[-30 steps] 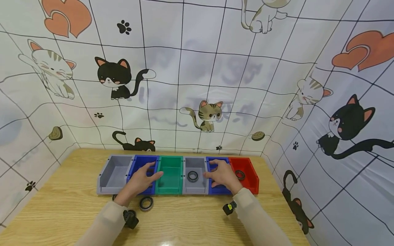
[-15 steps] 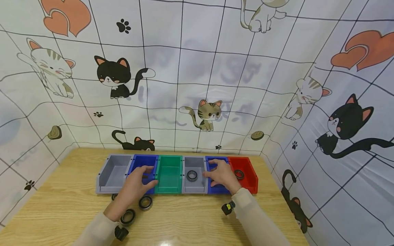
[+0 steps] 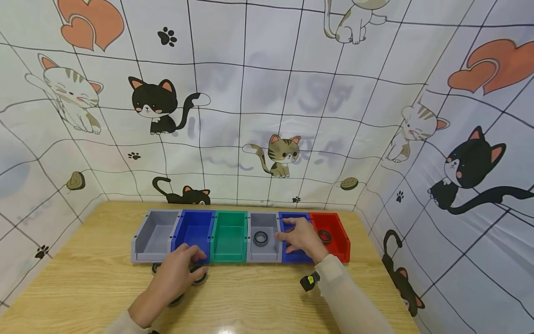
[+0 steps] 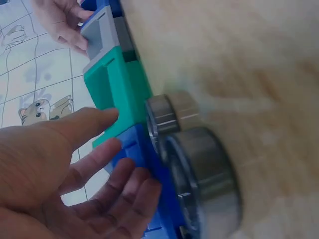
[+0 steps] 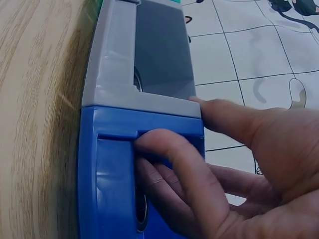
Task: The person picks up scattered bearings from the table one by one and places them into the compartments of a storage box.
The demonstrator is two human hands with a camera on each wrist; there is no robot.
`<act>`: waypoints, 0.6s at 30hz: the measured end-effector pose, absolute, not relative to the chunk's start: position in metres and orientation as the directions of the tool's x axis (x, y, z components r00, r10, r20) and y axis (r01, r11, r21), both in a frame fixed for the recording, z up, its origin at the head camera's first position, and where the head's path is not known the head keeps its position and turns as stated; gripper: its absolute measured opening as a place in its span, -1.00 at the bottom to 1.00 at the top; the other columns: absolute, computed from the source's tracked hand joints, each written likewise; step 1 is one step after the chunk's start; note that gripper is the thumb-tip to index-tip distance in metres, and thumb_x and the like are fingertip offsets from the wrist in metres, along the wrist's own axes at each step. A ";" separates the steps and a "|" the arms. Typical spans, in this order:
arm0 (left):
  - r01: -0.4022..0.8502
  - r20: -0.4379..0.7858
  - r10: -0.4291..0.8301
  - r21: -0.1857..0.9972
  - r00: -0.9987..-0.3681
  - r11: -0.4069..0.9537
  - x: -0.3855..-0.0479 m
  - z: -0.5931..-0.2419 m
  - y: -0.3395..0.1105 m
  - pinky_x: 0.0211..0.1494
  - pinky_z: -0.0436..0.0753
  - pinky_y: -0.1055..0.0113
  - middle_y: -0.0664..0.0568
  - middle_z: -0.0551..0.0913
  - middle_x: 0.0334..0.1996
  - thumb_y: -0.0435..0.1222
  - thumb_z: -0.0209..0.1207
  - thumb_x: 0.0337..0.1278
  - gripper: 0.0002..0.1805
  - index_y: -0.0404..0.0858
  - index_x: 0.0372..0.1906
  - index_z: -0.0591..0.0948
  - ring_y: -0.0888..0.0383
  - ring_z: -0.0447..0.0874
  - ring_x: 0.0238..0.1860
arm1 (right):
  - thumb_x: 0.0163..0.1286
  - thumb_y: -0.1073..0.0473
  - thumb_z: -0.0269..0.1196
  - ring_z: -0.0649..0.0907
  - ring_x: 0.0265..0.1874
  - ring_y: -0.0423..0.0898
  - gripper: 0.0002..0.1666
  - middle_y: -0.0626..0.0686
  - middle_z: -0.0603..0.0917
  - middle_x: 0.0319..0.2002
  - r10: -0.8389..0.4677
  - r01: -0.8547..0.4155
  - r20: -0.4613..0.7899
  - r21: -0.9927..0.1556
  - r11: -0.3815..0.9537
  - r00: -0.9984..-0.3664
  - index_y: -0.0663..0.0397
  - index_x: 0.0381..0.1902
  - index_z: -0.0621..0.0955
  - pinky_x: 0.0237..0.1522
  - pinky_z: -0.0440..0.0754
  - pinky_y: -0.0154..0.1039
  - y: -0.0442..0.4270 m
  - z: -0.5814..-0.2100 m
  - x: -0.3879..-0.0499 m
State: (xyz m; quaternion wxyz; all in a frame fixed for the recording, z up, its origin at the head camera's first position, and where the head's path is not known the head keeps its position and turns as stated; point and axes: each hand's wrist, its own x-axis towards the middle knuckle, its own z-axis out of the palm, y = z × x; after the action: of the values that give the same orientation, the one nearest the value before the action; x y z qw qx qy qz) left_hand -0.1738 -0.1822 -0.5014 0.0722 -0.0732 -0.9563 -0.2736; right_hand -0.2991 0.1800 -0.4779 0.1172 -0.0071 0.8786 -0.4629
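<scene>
My left hand [image 3: 175, 273] hovers over the front edge of the left blue bin [image 3: 198, 227], fingers loosely bent and holding nothing. Beneath and beside it, bearing rings lie on the table, one [image 3: 200, 281] by the fingertips, another [image 3: 177, 301] mostly covered by the hand. Two rings [image 4: 214, 184] appear beyond the fingers in the left wrist view. My right hand [image 3: 302, 237] rests at the right blue bin [image 5: 112, 174], its thumb at the grey bin's rim [image 5: 169, 104] and its fingers loosely curled inside. A ring [image 5: 143, 219] shows below those fingers, not visibly held.
Six joined bins stand in a row across the table [image 3: 258, 297]. One ring [image 3: 261, 239] lies in the right grey bin, another [image 3: 325, 236] in the red bin [image 3: 343, 241]. A further ring [image 3: 155, 268] is left of my left hand. A cat-print cloth hangs behind.
My left hand has drawn back from above the left blue bin toward the near side, now over the rings on the table. My right hand has stayed in place.
</scene>
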 end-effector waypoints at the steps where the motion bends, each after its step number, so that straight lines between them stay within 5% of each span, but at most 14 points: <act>1: 0.172 0.163 0.101 0.509 -0.981 0.843 -0.172 -0.503 -0.183 -0.17 0.65 0.31 0.12 0.71 -0.23 -0.19 0.73 0.24 -0.75 -0.04 -0.09 0.86 0.22 0.60 -0.21 | 0.51 0.09 0.67 0.92 -0.50 0.02 -0.07 0.29 0.89 0.14 -0.123 0.101 -0.206 -0.815 0.570 -0.971 0.18 0.71 0.57 -0.33 0.94 -0.12 0.180 -0.478 -0.299; 8: 0.156 0.109 0.117 0.500 -0.987 0.852 -0.167 -0.513 -0.188 -0.16 0.61 0.27 0.13 0.67 -0.23 -0.19 0.75 0.16 -0.70 0.01 -0.06 0.90 0.25 0.53 -0.23 | 0.58 0.03 0.61 0.97 -0.32 0.05 -0.09 0.29 0.88 0.05 -0.149 0.087 -0.217 -0.798 0.596 -0.965 0.22 0.72 0.53 -0.30 0.96 -0.07 0.178 -0.471 -0.301; 18: 0.142 0.093 0.110 0.515 -0.990 0.845 -0.167 -0.512 -0.184 -0.05 0.80 0.16 0.05 0.71 -0.15 -0.25 0.80 0.04 -0.61 -0.10 -0.01 0.91 0.20 0.69 -0.16 | 0.56 0.13 0.63 0.93 -0.51 0.06 -0.11 0.22 0.80 -0.23 -0.141 0.095 -0.236 -0.765 0.637 -0.961 0.28 0.69 0.53 -0.25 0.95 -0.12 0.173 -0.462 -0.305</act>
State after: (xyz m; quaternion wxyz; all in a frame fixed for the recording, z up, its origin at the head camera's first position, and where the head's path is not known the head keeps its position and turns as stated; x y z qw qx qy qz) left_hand -0.1670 -0.1838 -0.5120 0.0298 -0.0657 -0.9601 -0.2702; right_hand -0.3051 0.1728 -0.4622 0.1385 -0.0131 0.8939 -0.4260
